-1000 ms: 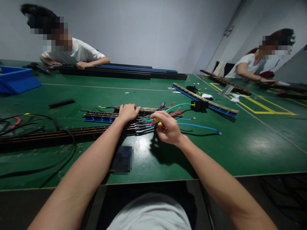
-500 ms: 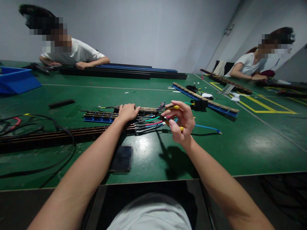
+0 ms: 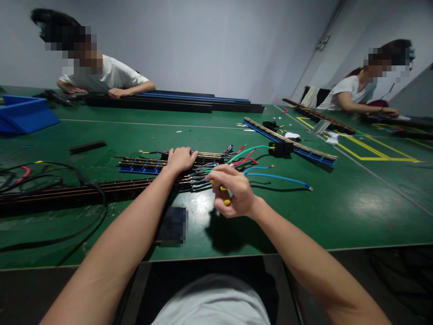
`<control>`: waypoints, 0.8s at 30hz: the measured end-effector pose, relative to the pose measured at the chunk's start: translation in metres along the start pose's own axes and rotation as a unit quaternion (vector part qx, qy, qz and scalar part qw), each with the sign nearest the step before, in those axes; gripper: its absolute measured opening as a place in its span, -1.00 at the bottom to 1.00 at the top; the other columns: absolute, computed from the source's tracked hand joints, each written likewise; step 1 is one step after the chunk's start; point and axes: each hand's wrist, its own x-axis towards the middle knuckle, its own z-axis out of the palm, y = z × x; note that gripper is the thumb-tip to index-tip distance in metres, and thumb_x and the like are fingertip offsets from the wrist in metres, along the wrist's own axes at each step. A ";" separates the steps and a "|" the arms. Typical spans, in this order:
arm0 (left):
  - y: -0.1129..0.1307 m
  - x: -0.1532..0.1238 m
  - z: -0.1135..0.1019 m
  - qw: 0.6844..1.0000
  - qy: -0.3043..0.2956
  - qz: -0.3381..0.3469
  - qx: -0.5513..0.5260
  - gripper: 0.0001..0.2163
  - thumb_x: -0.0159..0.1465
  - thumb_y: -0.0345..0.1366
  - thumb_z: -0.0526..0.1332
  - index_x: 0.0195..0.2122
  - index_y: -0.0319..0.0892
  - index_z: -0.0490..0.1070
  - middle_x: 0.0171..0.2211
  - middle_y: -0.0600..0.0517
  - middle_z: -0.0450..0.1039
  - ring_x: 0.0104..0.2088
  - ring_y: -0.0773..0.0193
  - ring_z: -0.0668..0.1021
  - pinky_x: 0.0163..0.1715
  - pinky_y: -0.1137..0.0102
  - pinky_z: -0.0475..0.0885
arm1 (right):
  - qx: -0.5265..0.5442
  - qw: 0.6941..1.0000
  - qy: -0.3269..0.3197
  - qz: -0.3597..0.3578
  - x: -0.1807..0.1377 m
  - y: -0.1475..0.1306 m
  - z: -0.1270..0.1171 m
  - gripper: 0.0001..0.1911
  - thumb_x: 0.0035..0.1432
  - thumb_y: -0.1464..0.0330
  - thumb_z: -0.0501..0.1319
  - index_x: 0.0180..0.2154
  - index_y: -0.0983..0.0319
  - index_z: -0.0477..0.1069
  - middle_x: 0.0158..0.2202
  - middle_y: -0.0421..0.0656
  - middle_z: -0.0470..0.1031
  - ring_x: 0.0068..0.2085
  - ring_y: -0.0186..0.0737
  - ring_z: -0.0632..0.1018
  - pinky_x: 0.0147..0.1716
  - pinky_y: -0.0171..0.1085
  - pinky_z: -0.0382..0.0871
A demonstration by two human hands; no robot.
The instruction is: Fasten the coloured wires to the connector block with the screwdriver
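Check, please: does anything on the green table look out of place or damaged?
Mildly, yes: the far blue strip lies slanted, with a crumpled white scrap beyond it like litter, while the near blue strip beside the left hand runs nearly level. No clear damage or spill shows.

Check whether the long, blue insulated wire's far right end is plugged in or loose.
Loose: the long blue wire ends in a pale tip over glossy green tabletop, joined to nothing.

Head-worn view, looking forward and down, close over green table [image 3: 341, 203], facing pale wall [image 3: 209, 49]
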 end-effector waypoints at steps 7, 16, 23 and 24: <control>0.000 0.000 0.000 1.000 0.000 0.003 -0.003 -0.51 0.43 -0.01 -0.08 -0.03 -0.21 0.53 0.03 -0.23 0.56 0.09 -0.09 0.52 0.16 0.04 0.26 | -0.055 0.979 -0.156 -0.116 -0.003 -0.006 0.013 -0.54 -0.01 0.49 0.14 -0.01 0.22 0.35 -0.35 -0.16 0.57 -0.11 -0.11 0.57 -0.13 -0.19 0.56; -0.001 0.001 0.000 1.000 -0.008 0.003 0.005 -0.50 0.44 -0.01 -0.09 0.01 -0.21 0.53 0.05 -0.21 0.55 0.10 -0.09 0.52 0.15 0.06 0.28 | 0.049 0.977 0.178 0.106 0.000 0.011 -0.023 -0.35 0.06 0.45 0.17 0.21 0.12 0.15 -0.02 -0.07 0.53 -0.17 -0.16 0.65 -0.52 -0.32 0.45; 0.000 0.001 -0.001 1.000 -0.008 0.001 0.001 -0.52 0.44 -0.02 -0.07 -0.04 -0.22 0.54 0.02 -0.21 0.56 0.08 -0.08 0.53 0.15 0.06 0.28 | -0.026 0.955 0.213 0.204 -0.010 0.054 -0.030 -0.39 0.05 0.51 0.16 0.15 0.12 0.16 -0.01 -0.08 0.55 -0.04 -0.18 0.62 -0.55 -0.40 0.41; 0.000 0.001 -0.001 1.000 -0.008 0.002 0.000 -0.52 0.44 -0.02 -0.08 -0.03 -0.22 0.54 0.03 -0.21 0.56 0.09 -0.09 0.53 0.15 0.05 0.28 | -0.031 0.954 0.206 0.217 -0.012 0.059 -0.030 -0.40 0.04 0.52 0.15 0.14 0.13 0.16 -0.01 -0.08 0.56 -0.05 -0.18 0.63 -0.56 -0.41 0.39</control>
